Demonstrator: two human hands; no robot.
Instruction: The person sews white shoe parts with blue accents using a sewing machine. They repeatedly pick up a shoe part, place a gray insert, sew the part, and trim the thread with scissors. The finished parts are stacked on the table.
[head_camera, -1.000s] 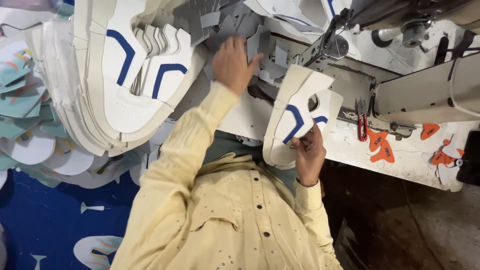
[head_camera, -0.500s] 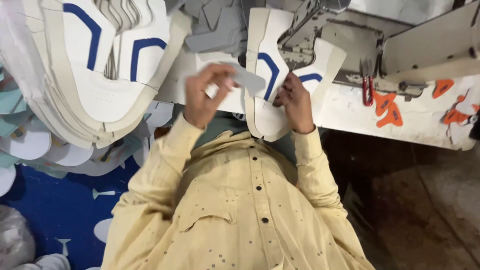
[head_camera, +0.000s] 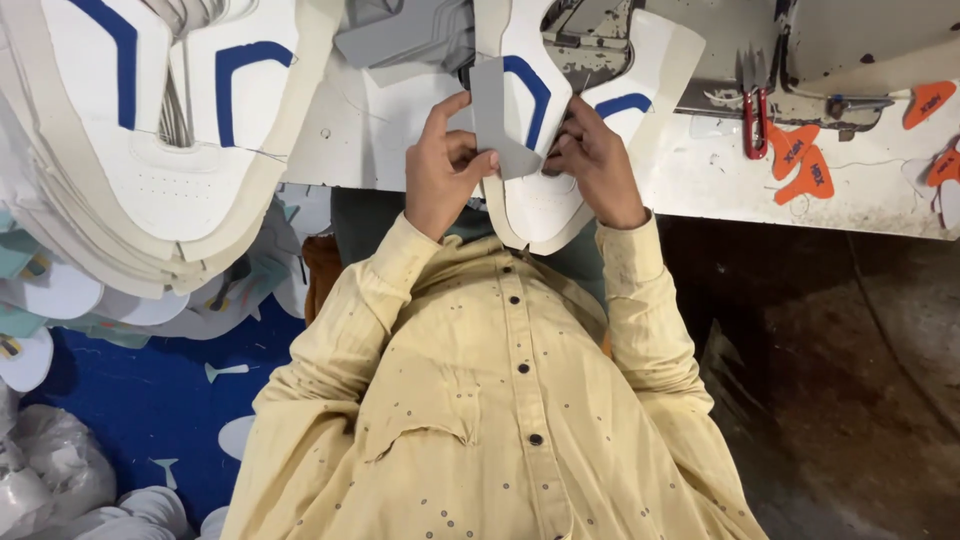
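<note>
Cream-and-white shoe upper panels (head_camera: 170, 150), each with blue stripes, lie fanned in a big stack over the left of the tabletop (head_camera: 720, 195); largest item in view. Grey cut pieces (head_camera: 400, 40) lie heaped at top centre, beside the stack. Orange tabs (head_camera: 800, 165) and red-handled snips (head_camera: 757, 110) sit to the right, well apart from the hands.

Work item: one white upper (head_camera: 540, 190) with blue stripe, held at the tabletop's near edge, just above the yellow shirt (head_camera: 500, 400). Right hand (head_camera: 595, 165) closed on its right side, fingers curled over the face. Left hand (head_camera: 445, 165) pinches a small grey strip (head_camera: 495, 125), thumb against fingertips, laying it flat across the upper's left portion; strip touches the upper.

Handling judgement: upper looks light, thin and floppy, flexing under its own overhang, so best supported near the middle edge as the right hand does. Grey strip looks lighter still, limp, easily creased; a pinch at its lower end gives control of alignment. Neither appears fragile or slippery
</note>
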